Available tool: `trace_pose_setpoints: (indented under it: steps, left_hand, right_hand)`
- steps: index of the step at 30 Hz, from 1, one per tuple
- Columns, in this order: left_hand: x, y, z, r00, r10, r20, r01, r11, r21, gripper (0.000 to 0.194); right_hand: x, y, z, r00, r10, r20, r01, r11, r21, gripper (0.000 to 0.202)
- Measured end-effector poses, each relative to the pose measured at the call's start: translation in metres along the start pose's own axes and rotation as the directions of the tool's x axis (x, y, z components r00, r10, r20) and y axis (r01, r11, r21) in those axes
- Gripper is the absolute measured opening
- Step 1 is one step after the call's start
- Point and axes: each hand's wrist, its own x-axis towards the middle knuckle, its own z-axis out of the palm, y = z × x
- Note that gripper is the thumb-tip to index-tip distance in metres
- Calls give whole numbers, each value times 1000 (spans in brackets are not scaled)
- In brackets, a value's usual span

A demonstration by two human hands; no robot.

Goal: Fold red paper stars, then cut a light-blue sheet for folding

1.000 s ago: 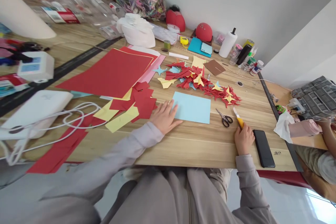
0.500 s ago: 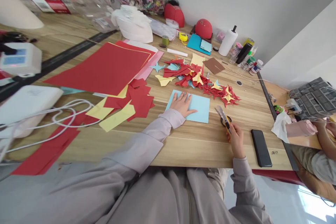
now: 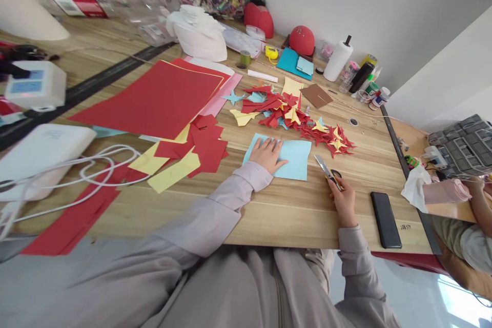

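My left hand (image 3: 266, 155) lies flat with spread fingers on a light blue sheet of paper (image 3: 295, 158), pressing its left part to the wooden table. My right hand (image 3: 344, 200), to the right of the sheet, is closed around a utility knife (image 3: 326, 169). Its blade is out and points up and left, apart from the paper. A dark ring-shaped thing (image 3: 335, 173) shows just behind the knife; what it is I cannot make out. Beyond the sheet lies a heap of folded red, yellow and blue paper stars (image 3: 292, 113).
Left of the sheet are red and yellow paper pieces (image 3: 209, 148), large red sheets (image 3: 154, 100) and a white cable (image 3: 111, 169). A black phone (image 3: 385, 219) lies at the right. Bottles (image 3: 361, 77) and a paper roll (image 3: 338, 61) stand behind. Another person's arm (image 3: 479, 207) shows far right.
The knife in my right hand has tilted further left and its blade stands out more clearly. My left hand stays on the blue paper, whose right edge looks slightly raised.
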Motion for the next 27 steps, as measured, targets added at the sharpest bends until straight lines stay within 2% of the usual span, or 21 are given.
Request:
trace_pose_setpoints:
  steps: [4, 6, 8, 9, 10, 11, 12, 13, 14, 15, 17, 19, 21, 23, 25, 26, 27]
  left_hand:
    - [-4, 11, -14, 993, -114, 19, 113, 992, 61, 70]
    - [-8, 16, -23, 980, -191, 62, 185, 979, 89, 72]
    - [-14, 16, -30, 972, -204, 118, 194, 977, 92, 70]
    - [-18, 14, -33, 974, -171, 149, 160, 984, 82, 67]
    - [-22, 10, -34, 977, -90, 193, 80, 995, 59, 63]
    - [-27, 5, -35, 967, 49, 249, -55, 998, 16, 59]
    - [-32, -1, -35, 931, 205, 301, -200, 979, -49, 57]
    - [-37, -8, -35, 868, 338, 363, -316, 941, -121, 59]
    - [-43, -15, -34, 817, 402, 413, -363, 916, -173, 62]
    - [-49, -21, -33, 789, 424, 444, -374, 905, -200, 65]
    - [-58, -29, -33, 794, 411, 448, -367, 912, -186, 68]
    - [-64, -28, -36, 825, 368, 430, -345, 929, -133, 67]
    - [-66, -18, -41, 861, 305, 407, -307, 950, -61, 61]
    - [-64, -5, -48, 900, 180, 397, -213, 976, 39, 55]
    - [-61, 5, -53, 897, 43, 440, -100, 989, 107, 56]
    - [-59, 8, -55, 890, 34, 454, -97, 989, 116, 57]
    - [-59, 8, -55, 889, 74, 451, -134, 986, 103, 56]
  right_hand:
    - [-2, 2, 1, 999, 27, 32, -28, 999, 21, 52]
    - [-3, 3, 1, 1000, 12, 24, -13, 1000, 12, 52]
    - [-3, 4, 1, 1000, 10, 23, -10, 1000, 4, 51]
    - [-3, 4, 1, 1000, 11, 21, -11, 1000, 1, 51]
    - [-3, 4, 1, 1000, 12, 19, -12, 1000, 0, 50]
    - [-3, 4, 1, 1000, 13, 15, -13, 1000, -1, 50]
    - [-3, 3, 1, 1000, 12, 14, -12, 1000, -2, 51]
    - [-3, 3, 1, 1000, 9, 15, -9, 1000, -5, 50]
    - [-4, 2, 1, 1000, 6, 17, -6, 1000, -7, 50]
    - [-4, 2, 1, 1000, 2, 20, -2, 1000, -9, 50]
    - [-4, 2, 1, 1000, -12, 24, 12, 1000, -13, 49]
    - [-4, 2, 1, 999, -27, 20, 28, 999, -16, 48]
    - [-3, 4, 1, 999, -39, 19, 39, 999, -15, 48]
    - [-3, 5, 2, 999, -41, 20, 41, 999, -7, 49]
    - [-2, 6, 2, 999, -40, 20, 40, 999, 1, 49]
    - [-3, 6, 2, 999, -38, 21, 38, 999, 4, 49]
    - [-3, 6, 2, 999, -37, 23, 36, 999, 7, 49]
